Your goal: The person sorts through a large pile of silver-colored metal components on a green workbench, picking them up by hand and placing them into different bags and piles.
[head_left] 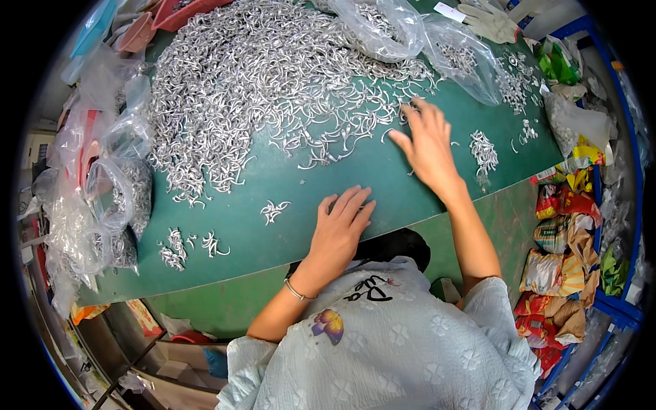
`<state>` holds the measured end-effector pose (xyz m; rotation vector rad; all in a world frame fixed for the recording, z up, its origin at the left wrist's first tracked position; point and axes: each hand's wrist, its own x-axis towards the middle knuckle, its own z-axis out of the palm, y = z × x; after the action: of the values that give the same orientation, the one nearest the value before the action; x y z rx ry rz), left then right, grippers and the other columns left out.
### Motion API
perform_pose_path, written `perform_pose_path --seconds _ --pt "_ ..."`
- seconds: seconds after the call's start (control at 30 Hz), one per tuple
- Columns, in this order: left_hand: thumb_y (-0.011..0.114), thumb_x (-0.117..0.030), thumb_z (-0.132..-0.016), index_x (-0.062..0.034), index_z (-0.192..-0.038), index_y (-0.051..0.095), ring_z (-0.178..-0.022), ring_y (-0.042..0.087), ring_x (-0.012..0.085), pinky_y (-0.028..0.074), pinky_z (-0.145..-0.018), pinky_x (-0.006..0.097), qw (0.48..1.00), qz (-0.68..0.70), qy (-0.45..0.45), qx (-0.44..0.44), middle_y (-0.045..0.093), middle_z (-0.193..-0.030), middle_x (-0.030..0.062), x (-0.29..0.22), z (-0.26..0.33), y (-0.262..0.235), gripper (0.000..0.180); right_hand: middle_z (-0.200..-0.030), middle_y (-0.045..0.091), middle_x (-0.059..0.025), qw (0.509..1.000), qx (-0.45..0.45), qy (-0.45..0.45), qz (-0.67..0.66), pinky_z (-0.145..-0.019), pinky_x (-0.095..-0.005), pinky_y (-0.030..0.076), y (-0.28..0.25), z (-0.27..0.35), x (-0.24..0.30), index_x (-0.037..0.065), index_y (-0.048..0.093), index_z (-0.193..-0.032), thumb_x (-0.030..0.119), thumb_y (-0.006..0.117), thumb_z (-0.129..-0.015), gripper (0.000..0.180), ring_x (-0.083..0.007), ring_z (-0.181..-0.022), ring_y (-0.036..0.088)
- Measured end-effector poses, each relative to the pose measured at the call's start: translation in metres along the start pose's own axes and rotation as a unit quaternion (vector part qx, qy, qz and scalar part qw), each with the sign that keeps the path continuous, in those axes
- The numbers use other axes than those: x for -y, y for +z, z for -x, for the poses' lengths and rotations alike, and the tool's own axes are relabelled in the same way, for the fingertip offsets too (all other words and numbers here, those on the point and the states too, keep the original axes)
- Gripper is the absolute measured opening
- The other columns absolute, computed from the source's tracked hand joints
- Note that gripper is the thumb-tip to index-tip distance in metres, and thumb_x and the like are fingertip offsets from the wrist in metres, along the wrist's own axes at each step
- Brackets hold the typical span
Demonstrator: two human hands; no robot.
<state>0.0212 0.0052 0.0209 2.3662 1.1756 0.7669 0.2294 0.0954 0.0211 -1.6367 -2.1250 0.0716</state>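
Closest up, it's my pale blue shirt [403,342], crinkly cloth with a raised flower pattern and a purple-and-yellow butterfly [328,326] on it, and beyond that, both my hands are over the green tabletop [273,256]. Here's my right hand [429,140], fingers spread, thumb held well out, blurred at the tips, open at the near right edge of the big silvery heap [225,89]. And here's the one that matters: a loose curved hook [385,134] just left of my thumb, its long axis slanting from lower left to upper right, so my right hand is clearly the nearer. My left hand [343,222] rests palm down, open, fingers stretched out towards the heap, nothing showing in it; what's under the palm I can't tell. Look at that heap: slim, shiny, metallic-looking arcs, tangled deep at the back and thinning to single curls in front. A small cluster [275,212] sits left of my left hand, another pile [484,152] right of my right, and glossy, crumpled clear plastic bags [471,61] slump behind.
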Motion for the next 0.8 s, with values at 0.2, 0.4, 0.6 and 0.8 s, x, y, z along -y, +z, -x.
perform_pose_path --seconds 0.2,0.4,0.6,0.8 --pt "0.067 0.002 -0.076 -0.0004 -0.107 0.063 -0.109 0.056 0.0314 0.043 -0.092 0.043 0.997 0.057 -0.026 -0.035 0.059 -0.111 0.0113 0.005 0.011 -0.001 0.031 -0.133 0.049 -0.0167 0.987 0.091 -0.093 -0.09 -0.099 -0.048 0.038 -0.006 0.015 0.017 0.002 0.058 -0.12 0.019 0.07 -0.083 0.042 -0.037 -0.124 0.044" --pt "0.066 0.004 -0.077 0.0002 -0.101 0.065 -0.103 0.057 0.0301 0.043 -0.089 0.042 0.996 0.067 -0.018 -0.05 0.061 -0.104 0.0102 0.004 0.011 0.002 0.024 -0.108 0.059 -0.0122 0.967 0.026 -0.095 -0.233 -0.085 -0.0373 0.048 0.012 -0.01 -0.004 0.001 0.064 -0.099 0.001 0.069 -0.079 0.02 -0.0292 -0.098 0.059" --pt "0.066 0.004 -0.078 -0.0013 -0.099 0.065 -0.102 0.057 0.0288 0.043 -0.086 0.04 0.996 0.064 -0.019 -0.061 0.061 -0.102 0.0089 0.005 0.011 0.003 0.022 -0.101 0.064 -0.0078 0.902 -0.035 0.125 -0.412 -0.071 -0.0292 0.052 0.004 -0.044 -0.049 0.001 0.066 -0.106 0.001 0.064 -0.087 0.019 -0.0139 -0.082 0.064" --pt "0.065 0.004 -0.077 -0.0009 -0.1 0.065 -0.104 0.056 0.0287 0.041 -0.088 0.04 0.996 0.065 -0.028 -0.056 0.06 -0.103 0.0089 0.003 0.013 0.002 0.024 -0.089 0.062 -0.0153 0.978 0.133 0.116 -0.113 -0.076 -0.0412 0.047 -0.053 0.004 -0.018 0.0 0.063 -0.094 0.013 0.072 -0.082 0.02 -0.0342 -0.087 0.059"
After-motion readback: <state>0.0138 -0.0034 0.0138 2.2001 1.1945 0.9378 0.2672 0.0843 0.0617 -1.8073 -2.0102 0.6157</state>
